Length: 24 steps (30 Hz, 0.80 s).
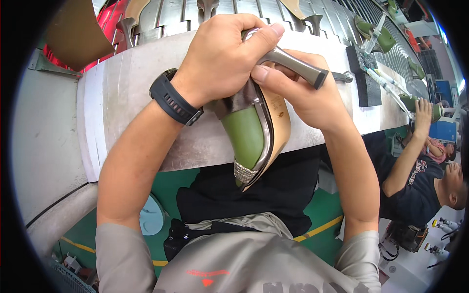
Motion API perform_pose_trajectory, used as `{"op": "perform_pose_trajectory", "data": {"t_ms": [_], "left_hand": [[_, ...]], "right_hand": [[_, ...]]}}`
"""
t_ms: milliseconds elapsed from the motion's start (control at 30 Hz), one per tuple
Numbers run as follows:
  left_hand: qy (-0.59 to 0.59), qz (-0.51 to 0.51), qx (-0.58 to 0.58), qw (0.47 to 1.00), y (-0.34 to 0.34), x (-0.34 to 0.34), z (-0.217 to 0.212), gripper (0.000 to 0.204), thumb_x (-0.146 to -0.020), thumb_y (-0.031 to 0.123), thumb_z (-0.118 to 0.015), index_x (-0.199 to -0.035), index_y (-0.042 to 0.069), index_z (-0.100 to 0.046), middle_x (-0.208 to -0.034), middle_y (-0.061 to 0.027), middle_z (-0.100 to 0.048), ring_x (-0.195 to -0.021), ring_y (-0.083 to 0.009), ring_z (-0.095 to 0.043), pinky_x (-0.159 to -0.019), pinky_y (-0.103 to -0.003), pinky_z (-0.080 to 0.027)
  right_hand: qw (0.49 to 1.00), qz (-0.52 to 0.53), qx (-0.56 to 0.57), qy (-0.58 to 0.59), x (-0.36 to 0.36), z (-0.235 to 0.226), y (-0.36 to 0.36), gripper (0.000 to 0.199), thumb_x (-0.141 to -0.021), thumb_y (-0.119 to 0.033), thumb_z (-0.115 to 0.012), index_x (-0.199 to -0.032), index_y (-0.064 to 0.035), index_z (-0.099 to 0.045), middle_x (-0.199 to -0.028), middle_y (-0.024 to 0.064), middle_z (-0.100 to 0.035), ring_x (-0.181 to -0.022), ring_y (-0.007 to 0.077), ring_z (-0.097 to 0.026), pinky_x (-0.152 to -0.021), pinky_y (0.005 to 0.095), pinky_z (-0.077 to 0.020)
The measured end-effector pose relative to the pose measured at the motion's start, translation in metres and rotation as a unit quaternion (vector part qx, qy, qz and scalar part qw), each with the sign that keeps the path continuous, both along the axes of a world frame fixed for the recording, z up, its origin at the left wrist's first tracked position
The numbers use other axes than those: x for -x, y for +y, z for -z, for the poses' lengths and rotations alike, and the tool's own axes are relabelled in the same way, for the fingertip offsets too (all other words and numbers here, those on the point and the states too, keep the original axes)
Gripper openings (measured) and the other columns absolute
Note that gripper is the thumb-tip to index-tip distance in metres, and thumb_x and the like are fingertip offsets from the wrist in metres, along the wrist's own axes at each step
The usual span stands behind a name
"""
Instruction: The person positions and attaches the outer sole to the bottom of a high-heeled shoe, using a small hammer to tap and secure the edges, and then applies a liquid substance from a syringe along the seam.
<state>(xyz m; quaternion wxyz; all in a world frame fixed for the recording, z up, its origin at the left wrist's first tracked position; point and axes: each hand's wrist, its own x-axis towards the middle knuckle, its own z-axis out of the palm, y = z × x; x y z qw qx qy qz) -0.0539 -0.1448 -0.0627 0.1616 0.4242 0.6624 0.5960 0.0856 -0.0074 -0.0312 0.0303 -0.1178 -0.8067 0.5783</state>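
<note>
One metallic high-heeled shoe on a green last [249, 139] sits in both grips: left hand [220, 58] clenched over its back, right hand [298, 93] pinching its one silver heel [293, 63], above the grey tabletop [122, 93]. Beyond lie two white tubes [386, 85].

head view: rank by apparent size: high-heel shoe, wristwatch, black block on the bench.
1. high-heel shoe, clearly largest, held in left hand and right hand.
2. wristwatch and black block look about alike; the block lies farther away, so no ranking.
</note>
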Motion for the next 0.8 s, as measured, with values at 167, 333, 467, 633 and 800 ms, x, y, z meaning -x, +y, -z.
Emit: {"op": "perform_pose_trajectory", "data": {"t_ms": [167, 333, 467, 633, 800], "left_hand": [[0.032, -0.011, 0.013, 0.999, 0.000, -0.001, -0.001, 0.038, -0.108, 0.033, -0.065, -0.098, -0.002, -0.076, -0.075, 0.0015, -0.066, -0.069, -0.0048, -0.055, -0.060, -0.025, -0.045], [0.040, -0.011, -0.003, 0.999, 0.001, 0.000, 0.000, 0.038, -0.107, 0.033, -0.065, -0.098, -0.003, -0.076, -0.074, 0.0010, -0.066, -0.068, -0.0048, -0.055, -0.059, -0.026, -0.044], [0.025, -0.008, -0.024, 0.999, 0.001, -0.001, 0.001, 0.038, -0.107, 0.033, -0.065, -0.102, -0.003, -0.076, -0.076, -0.0007, -0.069, -0.071, -0.0055, -0.060, -0.062, -0.025, -0.048], [0.100, -0.016, -0.013, 0.995, -0.001, -0.001, -0.002, 0.037, -0.107, 0.031, -0.065, -0.104, -0.004, -0.077, -0.081, -0.0024, -0.073, -0.074, -0.0066, -0.062, -0.066, -0.025, -0.050], [0.047, -0.032, 0.004, 0.998, -0.005, -0.001, -0.001, 0.037, -0.106, 0.030, -0.065, -0.102, -0.004, -0.077, -0.084, -0.0036, -0.074, -0.076, -0.0071, -0.063, -0.068, -0.026, -0.051]], "right_hand": [[0.998, 0.013, 0.040, 0.047, -0.005, 0.015, -0.003, 0.028, -0.094, -0.022, -0.085, -0.103, 0.0021, -0.075, -0.081, 0.0020, -0.073, -0.070, 0.0058, -0.063, -0.063, 0.0256, -0.0519], [0.993, 0.049, 0.058, 0.089, -0.009, 0.022, -0.013, 0.026, -0.094, -0.019, -0.085, -0.105, 0.0025, -0.075, -0.083, 0.0029, -0.074, -0.075, 0.0075, -0.067, -0.069, 0.0269, -0.0566], [0.988, 0.041, 0.138, 0.058, -0.012, 0.029, -0.013, 0.034, -0.098, -0.018, -0.081, -0.121, 0.0038, -0.070, -0.102, 0.0067, -0.075, -0.087, 0.0099, -0.069, -0.077, 0.0288, -0.0586], [0.965, 0.030, 0.254, -0.062, -0.015, 0.016, -0.018, 0.044, -0.102, -0.018, -0.077, -0.136, 0.0042, -0.062, -0.117, 0.0085, -0.072, -0.100, 0.0117, -0.068, -0.085, 0.0311, -0.0594], [0.965, 0.033, 0.255, -0.058, -0.017, 0.023, -0.020, 0.047, -0.104, -0.026, -0.075, -0.139, 0.0038, -0.063, -0.123, 0.0091, -0.072, -0.108, 0.0129, -0.068, -0.092, 0.0314, -0.0579]]}}
